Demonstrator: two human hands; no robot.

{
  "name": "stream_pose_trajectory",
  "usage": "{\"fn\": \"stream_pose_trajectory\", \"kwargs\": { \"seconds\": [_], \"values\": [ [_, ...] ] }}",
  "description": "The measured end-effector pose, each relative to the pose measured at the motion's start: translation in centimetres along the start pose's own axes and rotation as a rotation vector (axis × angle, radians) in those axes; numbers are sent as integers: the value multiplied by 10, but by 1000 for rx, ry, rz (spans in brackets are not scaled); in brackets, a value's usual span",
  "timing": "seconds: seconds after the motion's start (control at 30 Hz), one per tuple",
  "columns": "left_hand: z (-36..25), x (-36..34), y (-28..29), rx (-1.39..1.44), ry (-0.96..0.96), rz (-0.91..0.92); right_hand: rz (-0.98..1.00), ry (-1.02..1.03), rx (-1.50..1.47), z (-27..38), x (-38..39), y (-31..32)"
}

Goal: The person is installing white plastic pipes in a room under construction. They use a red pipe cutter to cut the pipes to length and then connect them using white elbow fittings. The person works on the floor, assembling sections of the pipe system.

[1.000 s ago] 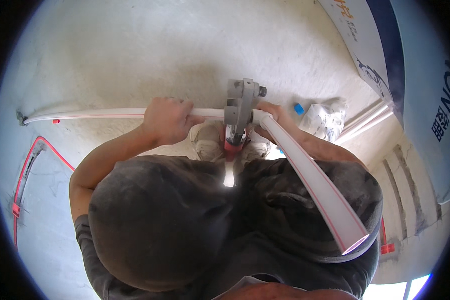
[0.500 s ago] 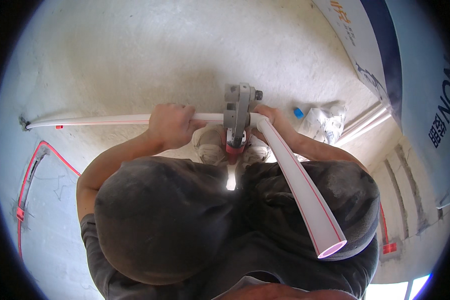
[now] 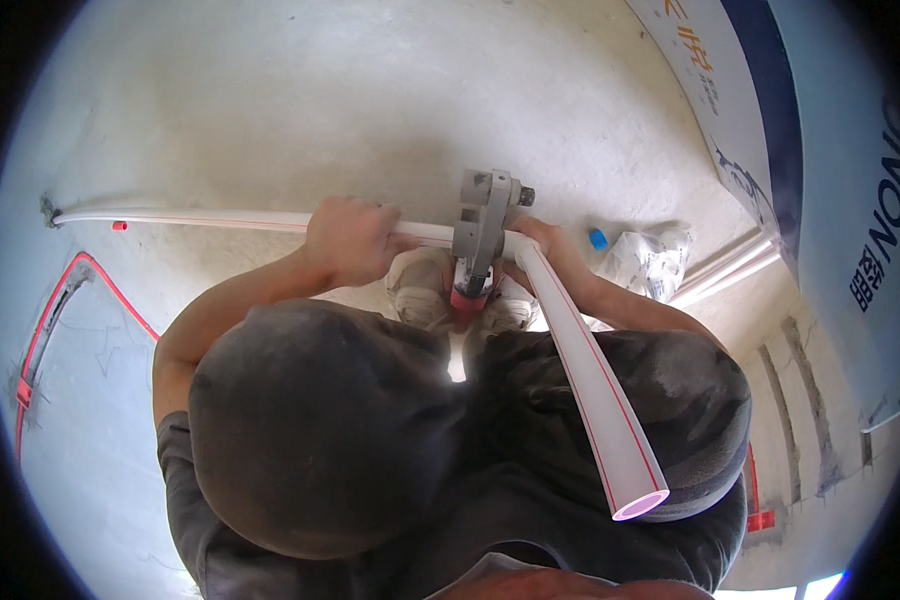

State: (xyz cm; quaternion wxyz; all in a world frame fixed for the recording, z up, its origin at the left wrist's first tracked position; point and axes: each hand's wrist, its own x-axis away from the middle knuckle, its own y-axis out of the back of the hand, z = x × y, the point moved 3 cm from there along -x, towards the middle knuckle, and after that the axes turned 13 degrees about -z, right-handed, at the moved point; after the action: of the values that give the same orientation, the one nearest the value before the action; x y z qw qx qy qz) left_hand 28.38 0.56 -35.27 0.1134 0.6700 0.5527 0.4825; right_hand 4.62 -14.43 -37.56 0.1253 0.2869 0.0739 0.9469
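Observation:
My left hand (image 3: 353, 240) is closed around a long white pipe (image 3: 200, 219) with thin red lines, running out leftward. A grey metal tool head (image 3: 485, 215) with a red lower body (image 3: 468, 300) sits upright between my shoes, the pipe meeting its left side. My right hand (image 3: 545, 243) is closed on a white elbow fitting (image 3: 518, 244) at the tool's right side, its fingers partly hidden. From the elbow a white pipe (image 3: 590, 400) slants toward me over my right thigh, its open end near the bottom right.
Concrete floor (image 3: 270, 120) surrounds me. At right are a large printed white-and-blue board (image 3: 810, 150), a clear bag (image 3: 642, 260), a small blue piece (image 3: 598, 239) and more white pipes (image 3: 725, 275). Red conduit (image 3: 80, 260) runs at left, near a short red piece (image 3: 119, 227).
The free end of the slanted pipe has swung leftward in view. My hands keep their holds, with only slight shifts of arms, tool and long pipe.

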Motion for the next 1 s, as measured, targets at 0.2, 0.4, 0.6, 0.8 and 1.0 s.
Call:
{"fn": "stream_pose_trajectory", "kwargs": {
  "seconds": [0.2,0.4,0.6,0.8,1.0],
  "values": [
    [-2,5,-3,-23,-8,-53,40,-45,-79,-6,2,-2],
    [-2,8,-4,-26,-30,-98,-10,53,-65,-5,3,-4],
    [-2,6,-6,-7,4,-81,-50,67,-150,-14,4,-7],
    [-5,6,-4,-79,-2,-32,5,58,-86,-25,4,-10],
    [-10,5,-3,-106,27,37,-65,-51,-129,-29,12,-13]
  ]
}}
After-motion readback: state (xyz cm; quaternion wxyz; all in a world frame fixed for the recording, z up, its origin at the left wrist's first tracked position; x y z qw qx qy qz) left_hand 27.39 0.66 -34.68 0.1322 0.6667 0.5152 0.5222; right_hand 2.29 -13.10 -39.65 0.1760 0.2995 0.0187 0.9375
